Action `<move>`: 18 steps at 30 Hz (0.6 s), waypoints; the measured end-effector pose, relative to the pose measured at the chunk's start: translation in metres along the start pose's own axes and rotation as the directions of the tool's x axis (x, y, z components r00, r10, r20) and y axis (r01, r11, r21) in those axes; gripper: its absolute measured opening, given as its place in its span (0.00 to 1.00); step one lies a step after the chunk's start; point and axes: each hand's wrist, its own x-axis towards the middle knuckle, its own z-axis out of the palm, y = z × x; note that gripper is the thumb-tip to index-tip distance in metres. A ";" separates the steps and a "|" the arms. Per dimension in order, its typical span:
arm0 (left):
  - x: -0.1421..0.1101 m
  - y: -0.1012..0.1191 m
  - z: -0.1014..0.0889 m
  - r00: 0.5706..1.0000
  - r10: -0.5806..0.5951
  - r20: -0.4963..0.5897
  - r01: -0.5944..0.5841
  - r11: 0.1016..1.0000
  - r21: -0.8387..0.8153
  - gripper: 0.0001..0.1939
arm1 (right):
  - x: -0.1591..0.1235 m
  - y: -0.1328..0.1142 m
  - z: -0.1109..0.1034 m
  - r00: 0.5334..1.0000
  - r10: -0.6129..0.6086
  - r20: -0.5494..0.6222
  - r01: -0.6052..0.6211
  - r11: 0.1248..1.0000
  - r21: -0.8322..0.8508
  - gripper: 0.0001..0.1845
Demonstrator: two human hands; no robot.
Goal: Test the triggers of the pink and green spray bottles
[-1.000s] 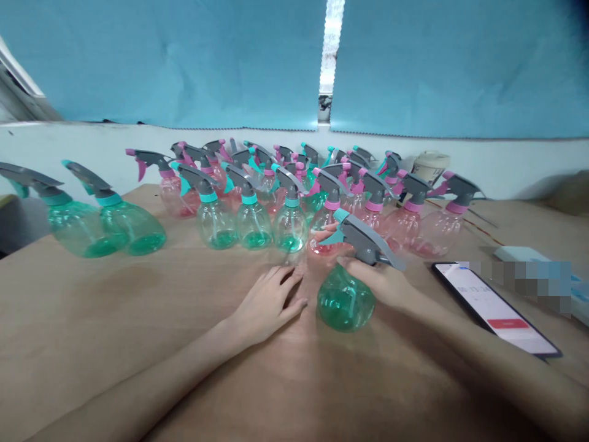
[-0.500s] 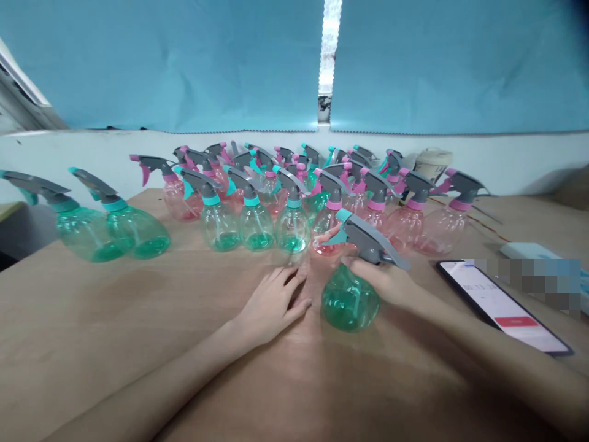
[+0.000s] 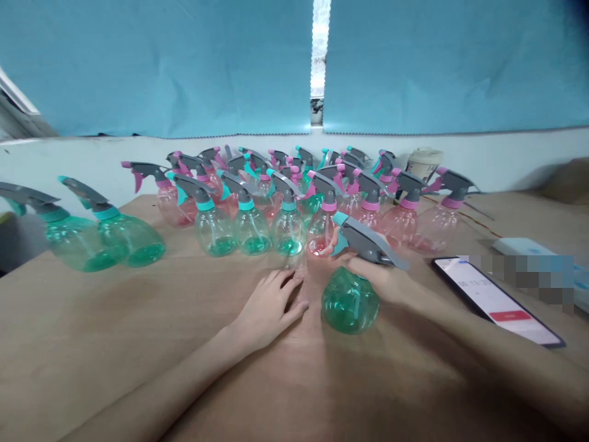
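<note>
Barely anything is changing: our right hand (image 3: pixel 380 281) is keeping its fingers (image 3: pixel 356 263) closed around the neck of a green spray bottle (image 3: pixel 350 301), at two o'clock from our left hand (image 3: pixel 269 304), which is lying open on the wooden worktop (image 3: pixel 115 344). Rows of pink and green spray bottles (image 3: pixel 288 232) are standing at twelve o'clock.

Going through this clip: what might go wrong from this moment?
The green spray bottle, held tilted in the right hand, is very close to the crowded group; those fingers might tip the pink bottle into the bottles beside it. The phone lies nearby, so a slip might hit it.
</note>
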 end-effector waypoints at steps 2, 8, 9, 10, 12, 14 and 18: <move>0.000 0.000 -0.001 1.000 -0.003 0.001 0.003 1.000 -0.002 0.21 | 0.001 0.001 -0.001 1.000 -0.022 0.013 0.021 0.997 0.070 0.11; 0.000 -0.001 0.000 1.000 0.000 0.003 0.000 1.000 0.002 0.20 | 0.002 0.000 -0.003 1.000 -0.029 0.007 0.028 0.990 0.139 0.07; 0.000 -0.001 0.000 1.000 0.000 0.000 0.000 1.000 0.002 0.20 | 0.002 0.000 -0.003 1.000 -0.024 0.006 0.023 0.991 0.135 0.07; 0.000 -0.001 0.000 1.000 -0.002 -0.001 0.002 1.000 0.001 0.20 | 0.001 0.001 -0.003 1.000 -0.012 0.008 0.011 0.992 0.123 0.07; -0.001 0.000 0.000 1.000 -0.004 0.003 0.004 1.000 -0.001 0.20 | 0.000 0.004 -0.003 0.999 0.032 0.006 -0.032 0.997 0.076 0.09; -0.001 0.000 0.000 1.000 -0.004 0.003 0.004 1.000 -0.002 0.20 | -0.002 0.007 -0.003 0.997 0.074 -0.001 -0.074 0.997 0.016 0.11; 0.000 -0.002 0.000 1.000 -0.002 -0.003 0.002 1.000 -0.003 0.20 | -0.005 0.010 -0.003 0.998 0.050 -0.031 -0.052 0.997 -0.062 0.18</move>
